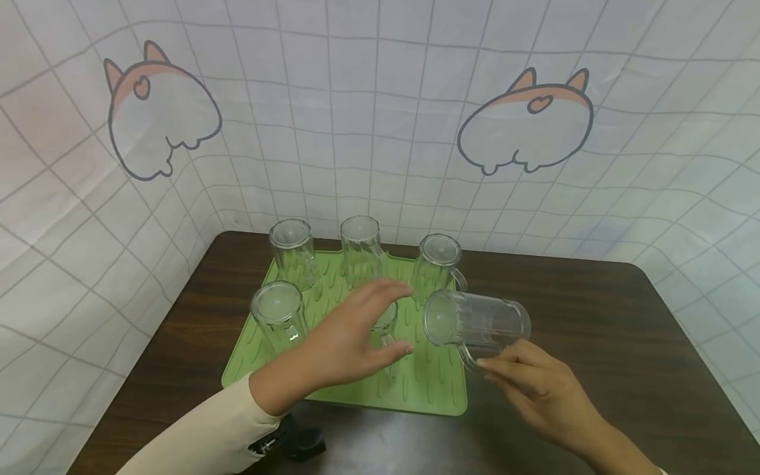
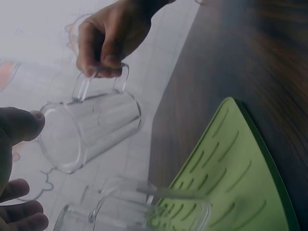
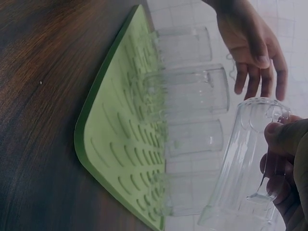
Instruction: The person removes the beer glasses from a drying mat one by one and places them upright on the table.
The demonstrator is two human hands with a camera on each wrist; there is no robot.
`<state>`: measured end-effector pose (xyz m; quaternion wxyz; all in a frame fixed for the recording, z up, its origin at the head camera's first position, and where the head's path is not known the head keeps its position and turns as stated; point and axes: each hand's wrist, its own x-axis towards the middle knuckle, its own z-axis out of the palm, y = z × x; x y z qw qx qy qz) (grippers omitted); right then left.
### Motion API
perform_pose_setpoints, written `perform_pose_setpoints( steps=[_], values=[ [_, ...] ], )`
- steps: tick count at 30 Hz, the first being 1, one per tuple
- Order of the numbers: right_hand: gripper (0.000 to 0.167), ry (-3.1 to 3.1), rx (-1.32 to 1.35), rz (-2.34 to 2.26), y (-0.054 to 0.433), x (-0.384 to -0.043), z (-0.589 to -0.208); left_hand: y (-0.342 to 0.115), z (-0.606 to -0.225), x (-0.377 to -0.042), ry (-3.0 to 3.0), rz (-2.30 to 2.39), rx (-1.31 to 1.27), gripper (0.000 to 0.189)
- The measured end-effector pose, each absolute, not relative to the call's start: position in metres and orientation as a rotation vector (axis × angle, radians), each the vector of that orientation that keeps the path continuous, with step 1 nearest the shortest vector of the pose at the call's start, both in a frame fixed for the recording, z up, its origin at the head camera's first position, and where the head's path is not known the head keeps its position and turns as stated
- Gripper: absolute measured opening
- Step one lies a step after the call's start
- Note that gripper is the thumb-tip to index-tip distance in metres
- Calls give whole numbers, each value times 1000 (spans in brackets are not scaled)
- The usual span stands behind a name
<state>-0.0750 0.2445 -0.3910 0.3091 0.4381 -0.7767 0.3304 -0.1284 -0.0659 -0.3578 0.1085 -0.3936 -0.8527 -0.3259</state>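
Note:
My right hand (image 1: 546, 392) pinches the handle of a clear glass mug (image 1: 489, 323), which lies on its side in the air over the right part of a green ribbed drying mat (image 1: 427, 392). Its base points left, toward my left hand (image 1: 347, 340). That hand is spread, thumb apart from the fingers, with a gap between it and the held mug. Under it, a mug (image 1: 387, 321) stands bottom-up on the mat, partly hidden by the hand. In the left wrist view, the right fingers (image 2: 110, 60) are curled round the handle.
More upturned glass mugs stand on the mat: one at front left (image 1: 277, 307), others at back left (image 1: 291, 241), back middle (image 1: 361, 241) and back right (image 1: 438, 257). A black object (image 1: 303, 443) lies by the left sleeve. Dark wooden table (image 1: 594, 316); white patterned cloth (image 1: 404, 132) encloses it.

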Motion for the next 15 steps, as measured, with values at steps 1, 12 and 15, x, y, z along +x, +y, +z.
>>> perform_pose_setpoints(
  steps=[1, 12, 15],
  values=[
    [32, -2054, 1157, 877, 245, -75, -391, -63, -358, -128, -2503, -958, -1166, 72],
    [37, -2149, 1074, 856, 247, -73, -396, -43, -355, -128, -2559, -937, -1211, 74],
    [36, -2156, 1072, 866, 247, -73, -396, -39, -354, -128, -2563, -936, -1229, 73]
  ],
)
